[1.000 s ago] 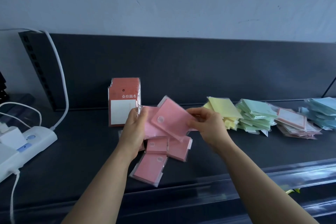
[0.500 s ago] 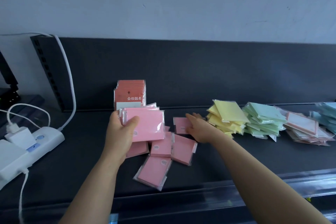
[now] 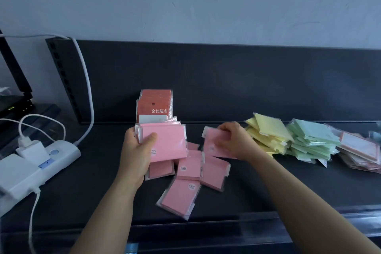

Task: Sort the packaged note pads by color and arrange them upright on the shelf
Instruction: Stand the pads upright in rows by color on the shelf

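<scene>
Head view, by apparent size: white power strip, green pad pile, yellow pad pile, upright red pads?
1. white power strip
2. green pad pile and yellow pad pile, about alike
3. upright red pads, partly hidden

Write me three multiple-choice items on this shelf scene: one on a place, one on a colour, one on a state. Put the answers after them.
1. Where does the yellow pile lie?
A) just left of the green pile
B) at the far left end
C) on the floor

2. What colour is the stack of pads in the left hand?
A) blue
B) pink
C) yellow

3. What is the right hand doing?
A) resting open and idle
B) pressing flat on the wall
C) pinching a single pink pad

Answers: 1 A, the green pile sits directly to its right; 2 B, the top pad under the thumb is pink; 3 C, its fingers curl round the pad's edge.
</scene>
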A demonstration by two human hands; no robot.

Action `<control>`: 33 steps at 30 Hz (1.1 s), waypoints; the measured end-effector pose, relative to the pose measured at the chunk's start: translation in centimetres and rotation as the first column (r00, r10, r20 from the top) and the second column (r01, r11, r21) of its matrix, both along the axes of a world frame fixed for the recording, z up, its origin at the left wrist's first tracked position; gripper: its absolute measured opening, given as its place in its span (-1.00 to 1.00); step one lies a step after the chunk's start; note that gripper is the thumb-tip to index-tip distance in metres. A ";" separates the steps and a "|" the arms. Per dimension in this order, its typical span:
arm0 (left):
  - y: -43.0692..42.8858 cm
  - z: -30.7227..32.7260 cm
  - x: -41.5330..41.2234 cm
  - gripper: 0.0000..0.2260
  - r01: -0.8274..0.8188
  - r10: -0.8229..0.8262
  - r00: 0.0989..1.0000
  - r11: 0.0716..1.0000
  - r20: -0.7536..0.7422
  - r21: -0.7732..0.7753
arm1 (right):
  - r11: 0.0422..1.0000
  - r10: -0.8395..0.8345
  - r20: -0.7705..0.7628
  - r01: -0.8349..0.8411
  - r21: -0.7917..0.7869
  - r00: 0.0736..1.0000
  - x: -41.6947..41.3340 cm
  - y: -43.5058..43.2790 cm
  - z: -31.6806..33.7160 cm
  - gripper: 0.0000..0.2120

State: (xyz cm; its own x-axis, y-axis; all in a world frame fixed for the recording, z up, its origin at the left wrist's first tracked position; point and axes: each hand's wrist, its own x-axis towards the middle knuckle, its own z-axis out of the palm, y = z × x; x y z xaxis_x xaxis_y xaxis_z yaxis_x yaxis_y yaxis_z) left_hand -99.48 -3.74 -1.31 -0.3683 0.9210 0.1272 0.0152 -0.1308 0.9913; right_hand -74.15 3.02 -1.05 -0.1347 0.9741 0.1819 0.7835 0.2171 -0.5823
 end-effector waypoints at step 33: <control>-0.9 1.4 4.2 -0.52 0.433 -0.505 0.767 0.863 -0.395 -0.261 | 0.944 0.125 -0.646 -0.290 -0.155 0.753 -1.1 -5.1 -0.2 -0.28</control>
